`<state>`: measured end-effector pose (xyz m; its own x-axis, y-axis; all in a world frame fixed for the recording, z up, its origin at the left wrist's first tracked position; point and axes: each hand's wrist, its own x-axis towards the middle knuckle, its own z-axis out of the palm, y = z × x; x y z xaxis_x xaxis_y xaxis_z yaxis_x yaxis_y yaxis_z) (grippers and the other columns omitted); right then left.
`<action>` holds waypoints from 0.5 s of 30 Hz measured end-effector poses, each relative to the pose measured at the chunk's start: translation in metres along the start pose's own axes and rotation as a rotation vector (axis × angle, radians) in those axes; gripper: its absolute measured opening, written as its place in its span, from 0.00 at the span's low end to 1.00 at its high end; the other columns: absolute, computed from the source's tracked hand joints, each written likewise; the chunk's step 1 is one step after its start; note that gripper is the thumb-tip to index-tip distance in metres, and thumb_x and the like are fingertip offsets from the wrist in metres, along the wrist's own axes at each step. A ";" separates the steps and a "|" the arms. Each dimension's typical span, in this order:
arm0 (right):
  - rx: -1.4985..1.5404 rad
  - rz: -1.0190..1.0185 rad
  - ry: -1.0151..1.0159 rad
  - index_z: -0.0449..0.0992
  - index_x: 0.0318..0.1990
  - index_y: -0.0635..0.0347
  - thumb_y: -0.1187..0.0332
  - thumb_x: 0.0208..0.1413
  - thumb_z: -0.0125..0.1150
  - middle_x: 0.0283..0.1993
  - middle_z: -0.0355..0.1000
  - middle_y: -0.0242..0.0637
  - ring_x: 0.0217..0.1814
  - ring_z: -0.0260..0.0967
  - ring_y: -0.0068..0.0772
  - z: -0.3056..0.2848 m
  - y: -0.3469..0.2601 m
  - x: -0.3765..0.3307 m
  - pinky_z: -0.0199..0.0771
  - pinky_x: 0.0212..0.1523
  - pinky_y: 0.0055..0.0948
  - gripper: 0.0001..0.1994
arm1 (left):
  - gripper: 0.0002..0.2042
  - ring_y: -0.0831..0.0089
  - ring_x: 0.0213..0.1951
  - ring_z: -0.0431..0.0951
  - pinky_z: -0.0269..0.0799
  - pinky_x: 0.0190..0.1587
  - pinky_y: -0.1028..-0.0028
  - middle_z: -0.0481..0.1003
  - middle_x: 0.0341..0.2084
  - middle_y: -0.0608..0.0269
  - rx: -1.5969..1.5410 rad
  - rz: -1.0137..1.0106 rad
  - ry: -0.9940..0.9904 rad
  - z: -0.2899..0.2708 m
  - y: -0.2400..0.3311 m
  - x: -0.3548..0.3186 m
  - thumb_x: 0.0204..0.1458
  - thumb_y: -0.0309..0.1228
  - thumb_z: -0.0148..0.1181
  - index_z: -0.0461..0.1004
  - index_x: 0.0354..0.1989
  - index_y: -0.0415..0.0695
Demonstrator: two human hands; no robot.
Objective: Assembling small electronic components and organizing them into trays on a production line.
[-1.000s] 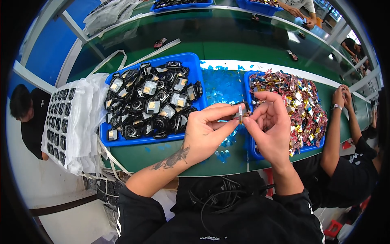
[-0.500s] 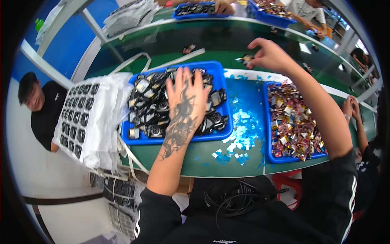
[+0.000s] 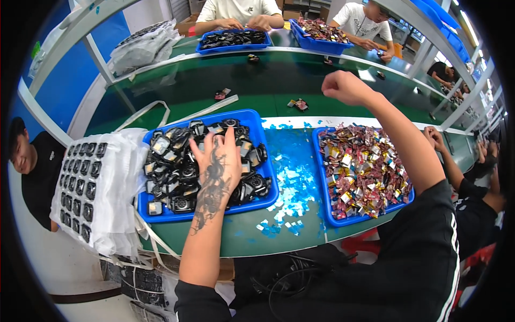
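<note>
My left hand (image 3: 219, 163), its forearm tattooed, rests on a heap of small black square watch-like housings (image 3: 182, 180) in a blue tray (image 3: 272, 188). Its fingers are spread and touch the housings; their tips partly sink among them. I hold my right hand (image 3: 346, 87) above the green conveyor belt (image 3: 188, 88), with its fingers curled in and nothing visible in them. Below and left of it, a small circuit piece with a dark part (image 3: 299, 104) lies on the belt. Another such piece (image 3: 222, 94) lies farther left.
A second blue tray (image 3: 328, 219) holds many small reddish circuit pieces with silver and yellow parts. Blue and white film bits (image 3: 292, 188) litter the table between the trays. Stacked white trays of black housings (image 3: 80, 182) stand at left. Co-workers sit across the belt; others are beside me.
My right hand has drawn away from the circuit piece, which now lies on the belt. The left hand stays in the housings with its fingers more bent. The whole view has shifted.
</note>
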<state>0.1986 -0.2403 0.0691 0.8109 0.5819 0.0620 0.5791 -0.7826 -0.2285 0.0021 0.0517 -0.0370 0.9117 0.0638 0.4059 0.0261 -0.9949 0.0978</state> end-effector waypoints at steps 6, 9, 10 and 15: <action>0.013 -0.026 -0.296 0.79 0.37 0.63 0.66 0.51 0.64 0.32 0.77 0.41 0.36 0.76 0.35 0.001 -0.022 -0.050 0.74 0.39 0.32 0.10 | 0.19 0.62 0.59 0.64 0.35 0.64 0.37 0.76 0.42 0.61 -0.118 -0.010 -0.051 -0.003 -0.003 0.001 0.55 0.32 0.55 0.66 0.56 0.47; 0.002 0.006 -0.406 0.79 0.37 0.62 0.66 0.50 0.64 0.32 0.78 0.41 0.36 0.76 0.36 0.000 -0.026 -0.058 0.74 0.40 0.33 0.10 | 0.20 0.61 0.54 0.69 0.43 0.64 0.44 0.76 0.40 0.58 -0.240 -0.019 0.136 0.002 -0.005 0.002 0.53 0.30 0.57 0.67 0.56 0.45; -0.029 0.018 -0.429 0.79 0.37 0.61 0.66 0.50 0.65 0.33 0.77 0.40 0.39 0.75 0.37 0.000 -0.022 -0.060 0.74 0.42 0.34 0.09 | 0.19 0.61 0.50 0.71 0.51 0.61 0.49 0.76 0.39 0.55 -0.327 -0.038 0.234 -0.001 -0.003 0.008 0.54 0.29 0.57 0.68 0.55 0.44; 0.056 -0.125 -0.147 0.79 0.36 0.59 0.68 0.47 0.67 0.37 0.74 0.41 0.42 0.72 0.41 0.010 -0.027 -0.070 0.72 0.43 0.38 0.09 | 0.15 0.69 0.37 0.79 0.75 0.43 0.71 0.76 0.39 0.53 -1.690 -0.373 0.006 -0.020 0.014 0.007 0.62 0.27 0.45 0.66 0.55 0.34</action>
<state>0.1254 -0.2576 0.0608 0.7096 0.7030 -0.0479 0.6655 -0.6909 -0.2823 0.0005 0.0395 -0.0144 0.9554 0.2575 0.1442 -0.2096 0.2478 0.9459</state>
